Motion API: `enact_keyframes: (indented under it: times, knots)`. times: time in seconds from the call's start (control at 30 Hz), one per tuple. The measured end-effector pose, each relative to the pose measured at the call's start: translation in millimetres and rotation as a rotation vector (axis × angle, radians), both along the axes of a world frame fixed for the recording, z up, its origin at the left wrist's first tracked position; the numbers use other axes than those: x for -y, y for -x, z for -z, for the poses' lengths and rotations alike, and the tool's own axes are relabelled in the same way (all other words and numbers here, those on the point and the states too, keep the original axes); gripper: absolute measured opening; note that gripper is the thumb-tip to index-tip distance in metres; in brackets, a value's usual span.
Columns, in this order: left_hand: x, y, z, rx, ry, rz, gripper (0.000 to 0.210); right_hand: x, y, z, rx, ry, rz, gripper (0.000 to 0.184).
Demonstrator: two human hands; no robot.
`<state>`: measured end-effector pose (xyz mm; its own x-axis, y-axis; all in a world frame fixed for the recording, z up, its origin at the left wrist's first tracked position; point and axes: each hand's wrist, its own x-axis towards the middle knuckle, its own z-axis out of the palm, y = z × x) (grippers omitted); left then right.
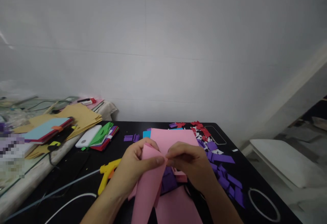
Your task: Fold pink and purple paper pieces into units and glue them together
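The pink folded sheet (148, 186), smooth and curled lengthwise, is held above the black counter (250, 176). The left hand (131, 162), at ten o'clock, clamps it between thumb and fingers; the right hand (192, 161), at two o'clock, pinches its upper edge. A flat pink sheet (173, 137) lies at one o'clock. Purple pieces (223, 178) lie at three o'clock, red pieces (203, 130) between one and two, green strips (102, 133) between ten and eleven. At nine o'clock, the left forearm partly covers a yellow glue gun (105, 176).
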<state>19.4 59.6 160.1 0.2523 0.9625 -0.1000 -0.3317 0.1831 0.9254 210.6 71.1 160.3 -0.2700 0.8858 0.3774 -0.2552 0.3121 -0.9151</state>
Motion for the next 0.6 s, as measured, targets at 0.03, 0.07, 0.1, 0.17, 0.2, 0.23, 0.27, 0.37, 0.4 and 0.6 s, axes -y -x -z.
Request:
enact_keyframes:
  times: [0.03,0.07,0.1,0.17,0.2,0.23,0.27,0.37,0.4,0.6]
  knots:
    - [0.1,0.3,-0.2,-0.002,-0.005,-0.002,0.047,0.0,-0.5,-0.2,0.001,-0.014,0.006,0.012]
    - [0.5,0.4,-0.8,-0.004,-0.009,-0.013,0.046,0.0,-1.0,-0.4,-0.003,-0.029,0.003,0.013]
    - [1.1,0.3,-1.7,-0.004,-0.014,-0.027,0.045,-0.1,-1.5,-0.5,-0.011,-0.041,-0.009,0.014]
    - [2.2,0.0,-3.6,-0.010,-0.034,-0.042,0.044,-0.4,-2.2,-0.7,-0.021,-0.061,-0.033,0.015]
    - [2.5,0.0,-4.4,-0.013,-0.048,-0.038,0.043,-0.6,-2.4,-0.7,-0.019,-0.078,-0.033,0.014]
    - [2.6,0.1,-5.0,-0.015,-0.060,-0.038,0.042,-0.8,-2.5,-0.7,-0.009,-0.086,-0.031,0.014]
    - [2.6,0.3,-5.4,-0.019,-0.068,-0.036,0.041,-1.0,-2.5,-0.5,-0.014,-0.091,-0.024,0.014]
    - [2.4,1.1,-5.8,-0.038,-0.084,-0.039,0.040,-1.5,-2.1,0.0,-0.023,-0.086,-0.011,0.014]
    - [2.3,1.2,-5.8,-0.047,-0.090,-0.043,0.040,-1.5,-1.9,0.1,-0.023,-0.083,-0.008,0.014]
    - [1.9,1.5,-6.6,-0.092,-0.117,-0.080,0.040,-1.2,-1.3,-0.3,-0.042,-0.079,-0.012,0.015]
